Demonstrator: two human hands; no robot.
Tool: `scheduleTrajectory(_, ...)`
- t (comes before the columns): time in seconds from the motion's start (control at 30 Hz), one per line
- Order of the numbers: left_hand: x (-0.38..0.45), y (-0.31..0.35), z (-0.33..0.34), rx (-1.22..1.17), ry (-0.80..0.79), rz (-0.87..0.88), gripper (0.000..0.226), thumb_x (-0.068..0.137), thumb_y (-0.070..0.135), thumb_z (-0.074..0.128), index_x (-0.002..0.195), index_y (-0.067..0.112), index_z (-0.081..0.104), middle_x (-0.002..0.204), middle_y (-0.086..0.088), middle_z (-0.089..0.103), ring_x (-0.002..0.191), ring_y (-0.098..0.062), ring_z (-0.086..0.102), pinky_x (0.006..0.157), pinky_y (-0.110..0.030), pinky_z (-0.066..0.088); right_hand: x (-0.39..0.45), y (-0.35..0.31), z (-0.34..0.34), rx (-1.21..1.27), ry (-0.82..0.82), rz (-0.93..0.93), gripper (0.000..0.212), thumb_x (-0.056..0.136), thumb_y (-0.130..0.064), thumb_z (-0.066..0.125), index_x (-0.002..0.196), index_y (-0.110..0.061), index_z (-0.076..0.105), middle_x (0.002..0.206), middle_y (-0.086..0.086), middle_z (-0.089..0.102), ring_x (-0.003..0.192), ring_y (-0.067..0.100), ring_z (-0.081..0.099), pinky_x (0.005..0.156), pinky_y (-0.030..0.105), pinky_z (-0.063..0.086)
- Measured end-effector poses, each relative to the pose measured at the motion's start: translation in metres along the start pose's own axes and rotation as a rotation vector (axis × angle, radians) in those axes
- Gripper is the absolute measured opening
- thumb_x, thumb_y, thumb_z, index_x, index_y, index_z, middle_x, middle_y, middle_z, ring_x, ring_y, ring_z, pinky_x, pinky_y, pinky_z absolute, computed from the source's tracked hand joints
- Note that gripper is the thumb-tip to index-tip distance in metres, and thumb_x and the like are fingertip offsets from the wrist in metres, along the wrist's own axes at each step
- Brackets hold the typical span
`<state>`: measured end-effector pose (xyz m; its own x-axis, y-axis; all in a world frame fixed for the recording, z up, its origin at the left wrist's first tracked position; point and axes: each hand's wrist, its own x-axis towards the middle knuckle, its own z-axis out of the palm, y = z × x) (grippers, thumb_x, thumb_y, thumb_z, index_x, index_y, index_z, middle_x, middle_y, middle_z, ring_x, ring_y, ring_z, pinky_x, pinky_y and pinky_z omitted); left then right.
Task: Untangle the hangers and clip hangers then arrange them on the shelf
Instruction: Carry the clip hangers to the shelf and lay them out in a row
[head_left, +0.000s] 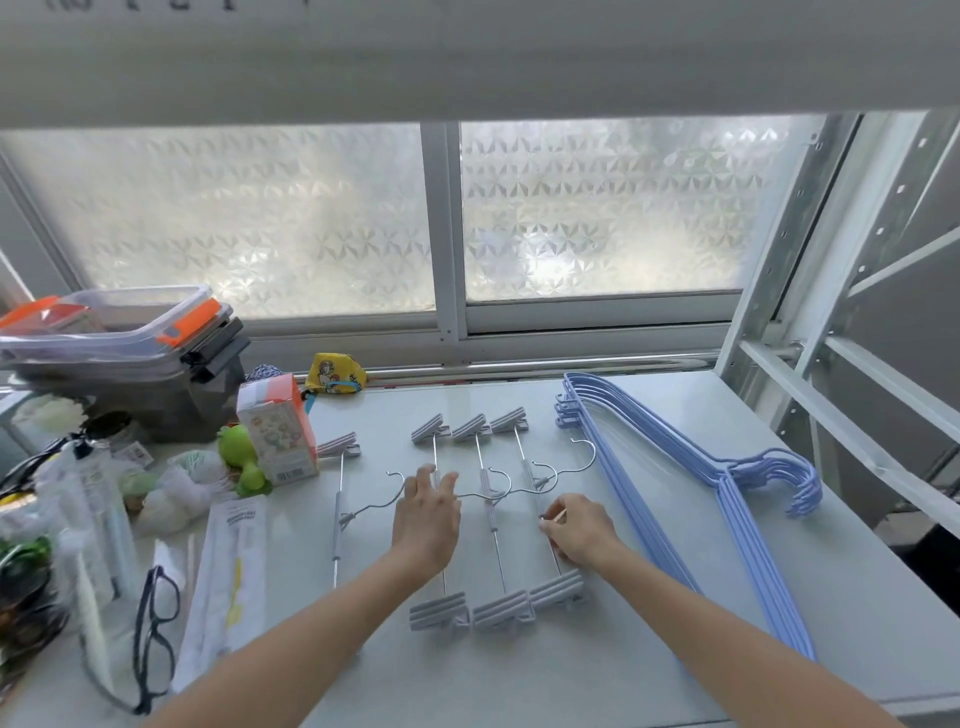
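Several grey clip hangers with metal rods and hooks lie side by side on the white shelf surface. A fourth one lies apart on the left. A stack of blue plastic hangers rests to the right, hooks pointing right. My left hand lies flat with straight fingers over the left rod of the group. My right hand pinches the rod of the rightmost clip hanger near its middle.
Clutter fills the left side: black glasses, a long packet, a small box, a green toy, a yellow pouch, stacked plastic bins. A frosted window is behind; a white metal frame stands right.
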<state>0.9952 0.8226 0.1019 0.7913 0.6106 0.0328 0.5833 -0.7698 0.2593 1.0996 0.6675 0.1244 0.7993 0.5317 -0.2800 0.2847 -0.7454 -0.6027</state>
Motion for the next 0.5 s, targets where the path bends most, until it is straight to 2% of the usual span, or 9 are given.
scheduleTrajectory(0.07,-0.006,0.003,0.001,0.002,-0.079,-0.045,0.042,0.097,0.02,0.034,0.139,0.017,0.032,0.143,-0.011,0.027,0.127,-0.028,0.035,0.099,-0.038,0.041,0.001,-0.001,0.003,-0.005,0.01,-0.002,0.008,0.088,-0.022,0.058,0.084,-0.02,0.052,0.109,0.014,0.07,0.101,0.027,0.065,0.09,0.03,0.049)
scheduleTrajectory(0.17,-0.011,0.007,0.0,-0.038,-0.12,-0.106,0.045,0.092,0.003,0.036,0.136,0.014,0.034,0.131,-0.013,0.036,0.115,-0.03,0.05,0.088,-0.038,0.047,0.002,-0.003,0.005,0.0,0.023,-0.007,0.004,0.087,-0.022,0.06,0.086,-0.018,0.06,0.106,0.012,0.071,0.1,0.025,0.066,0.088,0.026,0.047)
scheduleTrajectory(0.27,-0.01,0.007,-0.002,-0.074,-0.102,-0.147,0.047,0.09,-0.004,0.032,0.134,0.011,0.037,0.128,-0.014,0.038,0.108,-0.032,0.056,0.087,-0.038,0.047,0.001,-0.005,0.008,-0.006,0.033,-0.007,0.016,0.086,-0.023,0.061,0.097,-0.013,0.067,0.107,0.009,0.071,0.103,0.022,0.064,0.086,0.023,0.045)
scheduleTrajectory(0.33,-0.01,0.005,-0.003,-0.083,-0.108,-0.15,0.049,0.09,-0.003,0.031,0.137,0.011,0.034,0.13,-0.014,0.037,0.112,-0.032,0.052,0.09,-0.037,0.045,0.0,-0.005,0.01,0.002,0.032,-0.008,0.013,0.086,-0.024,0.061,0.094,-0.016,0.067,0.107,0.009,0.071,0.103,0.023,0.064,0.086,0.024,0.046)
scheduleTrajectory(0.43,-0.014,0.007,-0.007,-0.031,-0.117,-0.094,0.054,0.092,0.002,0.032,0.144,0.015,0.023,0.144,-0.016,0.027,0.128,-0.029,0.034,0.103,-0.036,0.038,0.0,-0.003,0.01,-0.005,0.03,-0.025,0.019,0.086,-0.027,0.061,0.099,-0.015,0.067,0.11,0.011,0.069,0.105,0.025,0.062,0.088,0.026,0.046)
scheduleTrajectory(0.5,-0.019,0.007,-0.013,0.017,-0.031,0.012,0.057,0.091,0.003,0.033,0.146,0.017,0.021,0.152,-0.016,0.018,0.134,-0.03,0.026,0.109,-0.036,0.031,0.0,-0.001,0.009,-0.017,0.072,-0.029,0.025,0.087,-0.031,0.059,0.102,-0.013,0.066,0.11,0.011,0.068,0.105,0.026,0.061,0.085,0.027,0.045)
